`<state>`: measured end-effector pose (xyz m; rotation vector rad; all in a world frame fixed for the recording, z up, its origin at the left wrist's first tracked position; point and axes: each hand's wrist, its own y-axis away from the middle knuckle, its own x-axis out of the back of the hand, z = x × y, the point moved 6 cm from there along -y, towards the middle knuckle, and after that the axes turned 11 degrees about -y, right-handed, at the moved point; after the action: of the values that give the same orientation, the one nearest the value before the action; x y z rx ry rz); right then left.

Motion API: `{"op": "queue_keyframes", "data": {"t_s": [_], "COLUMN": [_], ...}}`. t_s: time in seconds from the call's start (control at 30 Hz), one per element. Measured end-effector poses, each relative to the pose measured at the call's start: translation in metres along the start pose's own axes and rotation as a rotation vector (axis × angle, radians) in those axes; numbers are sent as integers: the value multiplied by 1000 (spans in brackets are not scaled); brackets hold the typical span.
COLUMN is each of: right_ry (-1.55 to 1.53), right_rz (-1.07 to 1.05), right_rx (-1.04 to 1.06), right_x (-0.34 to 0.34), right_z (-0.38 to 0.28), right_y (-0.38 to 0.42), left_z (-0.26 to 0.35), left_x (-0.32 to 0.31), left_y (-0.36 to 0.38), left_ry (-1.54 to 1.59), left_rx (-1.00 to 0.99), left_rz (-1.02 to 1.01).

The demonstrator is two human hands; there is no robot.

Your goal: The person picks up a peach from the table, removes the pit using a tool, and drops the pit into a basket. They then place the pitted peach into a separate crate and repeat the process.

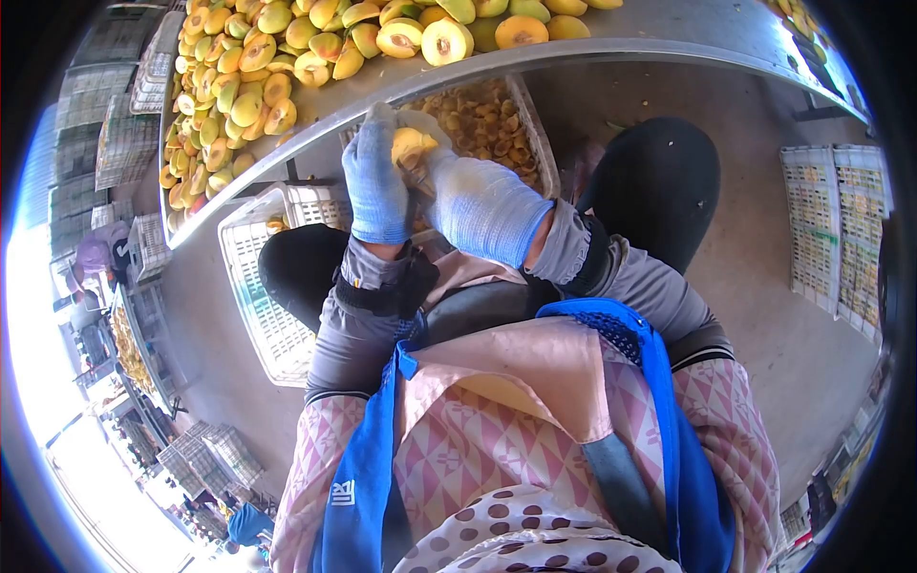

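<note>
I count one yellow fruit [411,145] pinched between my left grip [375,181] and right grip [482,205], below the worktop [573,43] edge. Two white crates [263,315] sit beneath it. Fruit's axis: cannot tell.

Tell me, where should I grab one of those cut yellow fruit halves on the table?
Probably by the rounded skin side of a fruit half, coming from above with fingers at its edges. The cut face looks wet and soft; the gloved left hand and right hand cup their fruit similarly.

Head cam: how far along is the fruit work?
Done: a crate under the table holds many cut pieces. In hand: both gloved hands, left and right, grip one fruit. Left: a big pile of fruit covers the table; a white crate looks nearly unfilled.
</note>
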<state>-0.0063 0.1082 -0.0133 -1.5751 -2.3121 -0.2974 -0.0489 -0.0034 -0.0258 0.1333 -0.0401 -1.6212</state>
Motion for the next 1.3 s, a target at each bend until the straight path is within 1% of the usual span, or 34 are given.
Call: {"op": "queue_keyframes", "data": {"t_s": [0.1, 0.17, 0.27, 0.3, 0.37, 0.4, 0.47, 0.5, 0.57, 0.6, 0.7, 0.77, 0.8, 0.87, 0.9, 0.97, 1.0, 1.1, 1.17, 1.2, 1.27, 1.3], "right_ry": [-70, -101, 214, 138, -13, -29, -62, -33, 26, 11, -52, -115, -73, 13, -5, -37, 21, 194, 298, 287, 259, 169], "right_rz": [-18, -68, -30, -19, 3, -28, -92, -88, -80, -101, -138, -124, -146, -184, -173, -147, -139, -131, -138, -131, -126, -103], "right_rx": [76, 164, 623, 564, 444, 323, 82, 210, 465, 444, 370, 308, 254, 152, 197, 290, 345, 509, 611, 590, 554, 486], "right_x": [-10, -16, -19, -19, -21, -18, -9, -10, -14, -14, -15, -16, -20, -27, -27, -24, -24, -21, -20, -20, -23, -23], "right_z": [12, 16, -5, 0, 9, 10, 5, 1, -3, -2, 1, 5, 11, 22, 21, 16, 12, -3, -12, -12, -11, -4], "right_y": [-2, -7, -2, -4, -6, -6, -4, -5, -5, -7, -9, -6, -5, -6, -6, -7, -8, -8, -5, -3, 1, -1], "left_z": [-5, 6, 11, 12, 8, 6, 11, 13, 17, 19, 20, 9, 3, 3, 2, 1, 5, 26, 26, 24, 17, 16], "left_x": [9, 6, 5, 6, 4, 3, 5, 5, 5, 6, 8, 9, 8, 10, 10, 12, 11, -3, -6, -5, 6, 7], "left_y": [-1, 2, 3, 3, 0, -1, 0, 0, 7, 8, 5, -5, -6, -7, -6, -7, -6, 0, 11, 16, 8, 4], "left_ry": [-42, -118, -188, -204, -136, -101, -194, -241, -236, -234, -323, -248, -209, -215, -216, -279, -311, -169, -34, 32, -89, -148], "left_rx": [-54, -122, -179, -191, -101, -56, -142, -184, -181, -182, -273, -57, 53, 37, 31, -47, -84, -158, -112, -83, -72, -57], "left_rz": [89, 81, 78, 81, 44, 25, 15, 8, 38, 53, 48, -48, -92, -60, -47, -24, -12, -42, 42, 86, 49, 34]}}
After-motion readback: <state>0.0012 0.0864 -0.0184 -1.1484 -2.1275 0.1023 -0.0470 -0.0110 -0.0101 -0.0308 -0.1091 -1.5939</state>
